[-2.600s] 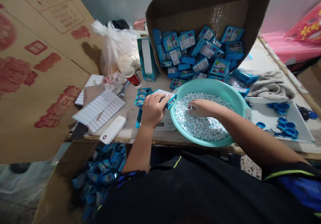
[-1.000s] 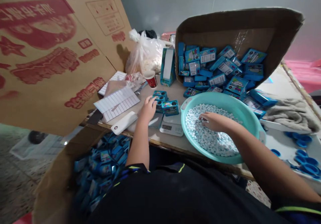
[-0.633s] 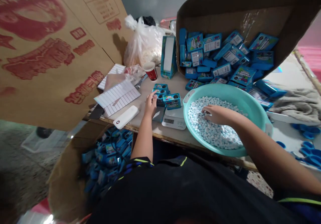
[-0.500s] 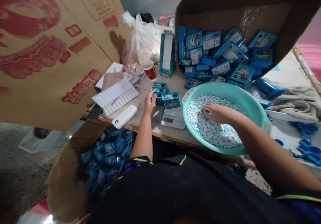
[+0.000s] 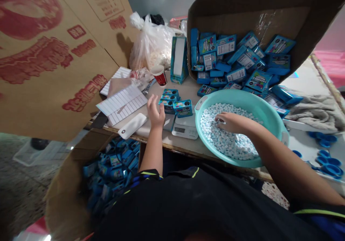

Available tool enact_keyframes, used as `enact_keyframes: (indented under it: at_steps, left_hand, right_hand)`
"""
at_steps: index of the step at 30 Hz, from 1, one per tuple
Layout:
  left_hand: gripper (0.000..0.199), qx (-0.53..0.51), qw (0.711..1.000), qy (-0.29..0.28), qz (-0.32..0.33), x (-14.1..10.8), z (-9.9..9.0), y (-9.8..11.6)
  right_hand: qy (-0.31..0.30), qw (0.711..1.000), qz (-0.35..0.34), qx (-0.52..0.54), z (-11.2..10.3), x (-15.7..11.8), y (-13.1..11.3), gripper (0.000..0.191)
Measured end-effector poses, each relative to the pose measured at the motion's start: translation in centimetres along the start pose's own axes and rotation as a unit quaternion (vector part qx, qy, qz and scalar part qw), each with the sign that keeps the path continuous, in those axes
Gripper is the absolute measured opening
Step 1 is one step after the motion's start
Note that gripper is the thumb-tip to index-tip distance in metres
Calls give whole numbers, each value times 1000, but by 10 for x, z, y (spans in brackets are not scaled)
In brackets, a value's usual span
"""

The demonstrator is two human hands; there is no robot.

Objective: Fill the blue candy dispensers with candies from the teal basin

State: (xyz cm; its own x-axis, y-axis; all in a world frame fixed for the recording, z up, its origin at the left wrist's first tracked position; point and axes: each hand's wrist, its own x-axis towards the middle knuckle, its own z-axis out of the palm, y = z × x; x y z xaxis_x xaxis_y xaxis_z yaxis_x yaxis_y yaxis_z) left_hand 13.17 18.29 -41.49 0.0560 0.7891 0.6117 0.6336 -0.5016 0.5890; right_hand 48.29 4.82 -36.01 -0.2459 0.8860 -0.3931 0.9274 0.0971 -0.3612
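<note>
My left hand (image 5: 156, 112) is raised with its fingers apart and holds nothing, just left of a small cluster of blue candy boxes (image 5: 168, 106). A single blue box (image 5: 183, 108) stands on the white digital scale (image 5: 184, 131). Its display is too small to read. In the turquoise basin (image 5: 272, 113), my right hand (image 5: 229, 121) rests low over small white and pale blue candies (image 5: 221, 140). The fingers of that hand are curled down against them, and whatever lies inside the curl is hidden.
A tipped cardboard carton (image 5: 302, 25) holds many blue boxes behind the basin. A red paper cup (image 5: 159, 76), lined sheets (image 5: 122, 104) and a white power bank (image 5: 132, 126) lie leftward. Blue scoops (image 5: 330, 165) and a grey cloth (image 5: 312, 113) lie right. Another carton (image 5: 63, 198) stands below.
My left hand has come off the clustered boxes and moved a little left, its fingers spreading. My right hand stays in the basin, almost unchanged.
</note>
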Motion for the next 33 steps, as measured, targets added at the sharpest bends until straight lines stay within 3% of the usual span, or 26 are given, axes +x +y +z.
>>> enact_keyframes:
  at_steps: [2, 5, 7, 13, 18, 26, 33]
  left_hand:
    - [72, 31, 997, -10, 63, 2, -9, 14]
    - [61, 75, 979, -154, 107, 6, -13, 33]
    - [50, 101, 966, -209, 113, 8, -10, 41]
    - [34, 26, 975, -117, 185, 5, -4, 74]
    - [34, 57, 946, -211, 240, 12, -11, 99]
    - [36, 45, 929, -202, 308, 15, -17, 104]
    - [34, 23, 928, -223, 297, 9, -8, 113]
  right_hand:
    - [2, 1000, -3, -3, 0, 0, 0, 35]
    - [-4, 1000, -3, -6, -1, 0, -2, 37]
    - [-8, 1000, 2, -7, -3, -1, -5, 39]
    - [-13, 1000, 6, -6, -10, -6, -13, 39]
    - [-2, 1000, 4, -4, -10, -5, -11, 39]
    - [-1, 1000, 1, 5, -10, -7, -10, 40]
    - [-7, 1000, 9, -2, -11, -7, -13, 42]
